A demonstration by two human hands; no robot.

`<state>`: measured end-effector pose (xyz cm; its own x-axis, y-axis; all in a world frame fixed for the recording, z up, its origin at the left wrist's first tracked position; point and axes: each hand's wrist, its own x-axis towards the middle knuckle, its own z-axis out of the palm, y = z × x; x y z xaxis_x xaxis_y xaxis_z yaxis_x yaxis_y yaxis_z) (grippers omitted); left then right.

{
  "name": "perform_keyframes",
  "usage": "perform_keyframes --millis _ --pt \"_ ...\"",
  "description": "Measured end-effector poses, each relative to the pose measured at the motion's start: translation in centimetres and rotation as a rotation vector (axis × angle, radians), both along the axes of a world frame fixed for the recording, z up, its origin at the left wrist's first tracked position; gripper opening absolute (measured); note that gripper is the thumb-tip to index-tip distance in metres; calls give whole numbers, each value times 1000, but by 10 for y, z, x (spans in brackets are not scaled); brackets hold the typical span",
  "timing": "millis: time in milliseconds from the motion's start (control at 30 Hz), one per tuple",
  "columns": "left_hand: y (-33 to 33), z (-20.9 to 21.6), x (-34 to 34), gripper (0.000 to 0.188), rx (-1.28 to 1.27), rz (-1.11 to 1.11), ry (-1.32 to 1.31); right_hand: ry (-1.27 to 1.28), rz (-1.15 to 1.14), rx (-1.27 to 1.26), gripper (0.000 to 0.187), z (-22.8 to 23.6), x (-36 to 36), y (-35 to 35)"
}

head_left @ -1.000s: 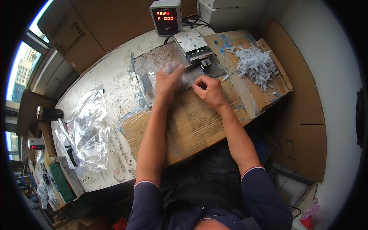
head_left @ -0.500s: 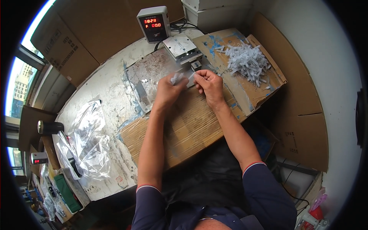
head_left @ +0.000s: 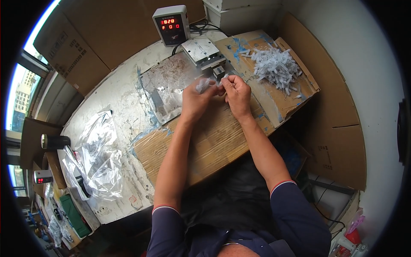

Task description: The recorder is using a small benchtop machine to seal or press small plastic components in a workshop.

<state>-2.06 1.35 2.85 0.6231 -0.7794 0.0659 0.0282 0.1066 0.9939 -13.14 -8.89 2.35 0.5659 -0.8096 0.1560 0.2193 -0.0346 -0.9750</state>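
Nearest to the camera, the 2 bare forearms rise from dark blue sleeves and pass over a sheet of brown cardboard (head_left: pixel 205 150) that lies on the table (head_left: pixel 122 103). They come together at the far edge of this cardboard. The left hand (head_left: pixel 196 100) is curled, with the fingers bent inward, and it holds a small pale translucent piece (head_left: pixel 203 84) at its upper fingertips; the exact kind of this piece is too small to tell. The right hand (head_left: pixel 236 92) is also closed, its thumb and first fingers pinched together on something tiny, but what is between them I cannot tell. The 2 hands almost touch, the right one just beside the left and a little farther from the body. The piece lies on the left side of the right hand, so the left hand is the nearer one to it. Its long axis seems to run about left to right. Both wrists are nearly straight, the palms turned toward each other. Just beyond the hands stands a small metal fixture (head_left: pixel 205 53), and behind it a grey counter box with red digits (head_left: pixel 171 25). To the right, well apart, is a heap of small white parts (head_left: pixel 276 66).
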Motion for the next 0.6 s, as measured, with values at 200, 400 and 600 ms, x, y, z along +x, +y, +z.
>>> perform_keyframes --millis 200,400,600 --pt "1 6 -2 21 109 7 -147 82 39 -125 16 -3 -3 0" --pt "3 -1 1 24 64 93 -264 46 164 11 14 -4 -6 -2" --pt "2 -6 3 18 -11 158 -95 123 33 -100 15 -16 -1 -6"
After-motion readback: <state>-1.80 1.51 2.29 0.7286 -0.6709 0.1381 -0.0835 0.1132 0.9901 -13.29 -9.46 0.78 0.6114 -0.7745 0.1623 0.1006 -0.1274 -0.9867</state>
